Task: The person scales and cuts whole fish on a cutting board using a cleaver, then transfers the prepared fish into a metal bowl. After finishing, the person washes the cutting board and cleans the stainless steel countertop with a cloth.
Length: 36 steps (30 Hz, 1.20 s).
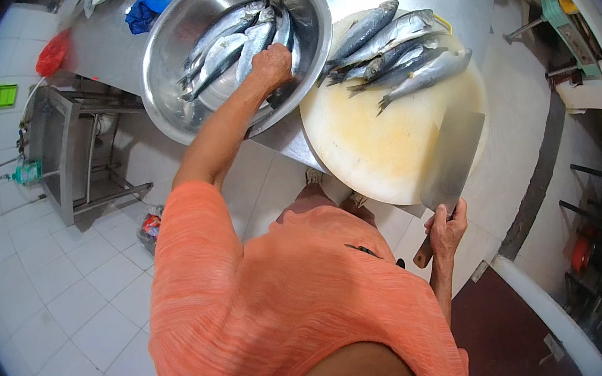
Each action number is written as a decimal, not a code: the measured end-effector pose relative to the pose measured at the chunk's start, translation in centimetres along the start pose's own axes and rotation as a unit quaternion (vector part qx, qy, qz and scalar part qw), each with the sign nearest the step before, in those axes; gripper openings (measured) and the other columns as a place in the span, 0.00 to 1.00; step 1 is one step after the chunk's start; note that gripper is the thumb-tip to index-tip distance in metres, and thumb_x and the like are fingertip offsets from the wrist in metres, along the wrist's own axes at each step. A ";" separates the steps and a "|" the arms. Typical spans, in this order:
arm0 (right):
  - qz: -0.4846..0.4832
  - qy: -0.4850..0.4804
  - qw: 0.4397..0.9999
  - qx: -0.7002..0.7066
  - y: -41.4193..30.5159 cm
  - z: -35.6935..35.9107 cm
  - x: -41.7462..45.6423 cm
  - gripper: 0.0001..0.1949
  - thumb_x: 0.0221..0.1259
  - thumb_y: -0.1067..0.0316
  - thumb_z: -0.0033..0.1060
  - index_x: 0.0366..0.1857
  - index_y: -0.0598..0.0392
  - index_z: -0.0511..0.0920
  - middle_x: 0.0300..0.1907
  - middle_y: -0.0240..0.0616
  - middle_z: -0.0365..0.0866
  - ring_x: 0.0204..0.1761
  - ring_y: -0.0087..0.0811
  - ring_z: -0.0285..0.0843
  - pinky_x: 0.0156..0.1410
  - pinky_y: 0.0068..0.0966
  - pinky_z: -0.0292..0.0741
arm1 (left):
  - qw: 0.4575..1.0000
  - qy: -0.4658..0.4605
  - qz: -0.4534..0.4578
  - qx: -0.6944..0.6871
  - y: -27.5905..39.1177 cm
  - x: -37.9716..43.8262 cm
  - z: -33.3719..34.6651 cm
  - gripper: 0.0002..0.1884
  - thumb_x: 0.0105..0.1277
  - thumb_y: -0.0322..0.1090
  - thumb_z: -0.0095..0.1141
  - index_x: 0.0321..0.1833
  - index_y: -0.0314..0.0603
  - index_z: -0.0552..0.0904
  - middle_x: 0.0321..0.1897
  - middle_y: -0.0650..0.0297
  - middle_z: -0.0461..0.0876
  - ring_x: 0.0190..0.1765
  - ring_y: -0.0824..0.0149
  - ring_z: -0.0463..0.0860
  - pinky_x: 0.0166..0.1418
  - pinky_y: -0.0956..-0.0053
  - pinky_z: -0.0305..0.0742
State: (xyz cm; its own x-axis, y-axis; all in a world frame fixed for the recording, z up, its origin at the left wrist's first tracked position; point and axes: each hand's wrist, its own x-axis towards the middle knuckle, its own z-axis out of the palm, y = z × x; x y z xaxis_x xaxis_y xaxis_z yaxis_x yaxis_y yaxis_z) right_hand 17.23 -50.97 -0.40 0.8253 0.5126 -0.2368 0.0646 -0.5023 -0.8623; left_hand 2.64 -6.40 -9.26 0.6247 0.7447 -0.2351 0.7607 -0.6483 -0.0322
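Observation:
My left hand [273,66] reaches into a large stainless steel basin [154,87], its fingers over several whole fish [225,53]. It touches the fish at the basin's right side, but whether it grips one is hidden. My right hand [448,229] is closed around the wooden handle of a cleaver [452,155], whose broad blade, slightly blurred, points up over the right front edge of a round, pale cutting board [368,140]. More fish [402,48] lie in a pile at the back of that board, tails towards the left and front.
Basin and board rest on a stainless steel table [103,49]. Blue plastic bags [142,16] and a red bag [54,53] are at its far left. A metal stand [57,156] is at the left, and a bag of rubbish [149,229] sits on the tiled floor.

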 end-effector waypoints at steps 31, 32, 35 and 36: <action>-0.065 0.012 0.986 -0.155 0.1 -0.6 1.3 0.10 0.58 0.78 0.43 0.43 0.66 0.64 0.29 0.61 0.75 0.31 0.59 0.75 0.36 0.46 0.72 | 0.778 0.205 0.424 -0.415 21.3 -10.9 4.5 0.15 0.52 0.25 0.66 0.44 0.38 0.82 0.43 0.58 0.82 0.45 0.57 0.81 0.48 0.66 0.77; -0.052 -0.001 0.977 -0.204 0.2 -0.1 2.2 0.08 0.58 0.78 0.42 0.40 0.65 0.61 0.29 0.64 0.73 0.31 0.63 0.74 0.36 0.50 0.71 | 0.774 0.207 0.427 -0.420 21.5 -10.9 4.7 0.15 0.52 0.25 0.65 0.44 0.38 0.82 0.43 0.57 0.82 0.45 0.57 0.81 0.48 0.67 0.77; -0.058 0.008 0.966 -0.252 0.4 0.9 5.8 0.08 0.58 0.78 0.42 0.40 0.65 0.60 0.29 0.67 0.72 0.31 0.66 0.72 0.35 0.53 0.69 | 0.762 0.205 0.440 -0.429 21.8 -10.8 4.7 0.15 0.52 0.24 0.66 0.44 0.38 0.83 0.43 0.57 0.83 0.45 0.57 0.81 0.48 0.67 0.77; -0.056 0.018 0.972 -0.228 -1.4 1.1 6.3 0.08 0.58 0.79 0.42 0.40 0.65 0.60 0.27 0.68 0.72 0.29 0.68 0.72 0.34 0.55 0.69 | 0.762 0.206 0.442 -0.427 21.6 -10.4 4.6 0.15 0.52 0.24 0.66 0.44 0.38 0.83 0.42 0.57 0.83 0.45 0.57 0.81 0.48 0.67 0.77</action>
State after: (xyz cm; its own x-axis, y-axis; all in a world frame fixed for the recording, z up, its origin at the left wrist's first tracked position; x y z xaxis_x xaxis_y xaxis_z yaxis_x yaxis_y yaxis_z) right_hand 21.69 -46.23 -1.19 0.8174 0.5613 -0.1296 0.3904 -0.7052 -0.5918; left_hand 11.74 -28.90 -11.99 0.8283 0.1774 0.5315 -0.2611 -0.7170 0.6463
